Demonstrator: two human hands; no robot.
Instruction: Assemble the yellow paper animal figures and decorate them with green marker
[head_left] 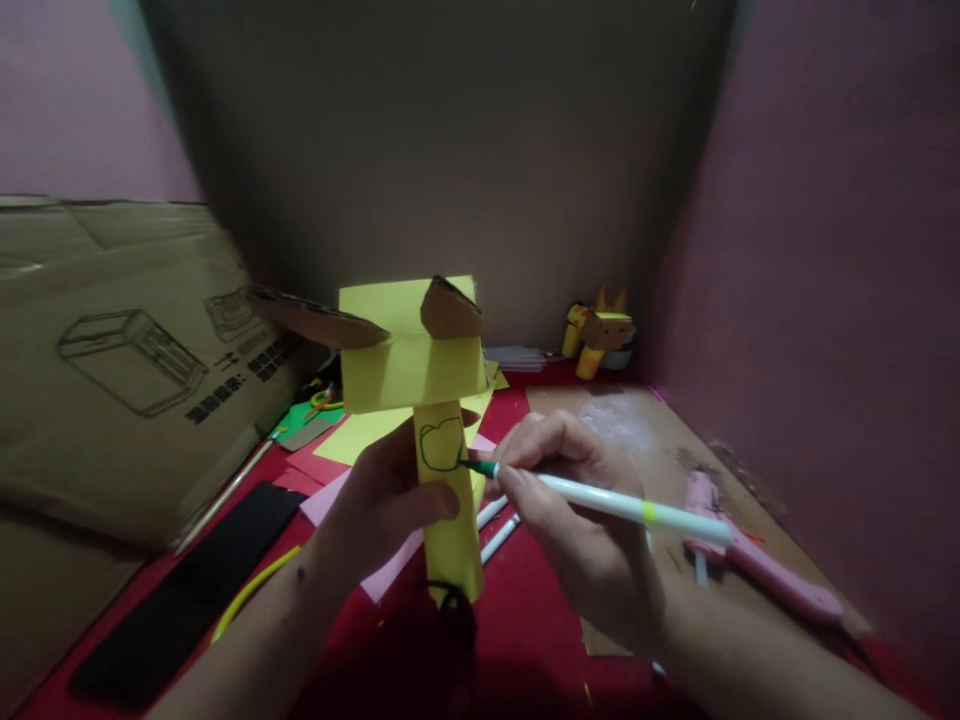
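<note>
A yellow paper animal figure (411, 375) stands upright in the middle, with a folded paper head, brown cardboard ears and a tube-like body. My left hand (390, 490) is closed around that body, thumb across its front. A rounded outline in dark green is drawn on the tube. Between the fingers of my right hand (566, 500) is a white marker (615, 500) with a green tip, which touches the outline's right edge. Something black and stringy (452, 600) hangs at the tube's lower end.
A large cardboard box (135, 330) stands at left, beside a black phone-like slab (187, 600). On the right, a pink glue gun (757, 570) lies on a cardboard sheet (555, 405). Small giraffe-like figures (596, 335) stand at the back. Coloured paper (352, 440) covers part of the red surface.
</note>
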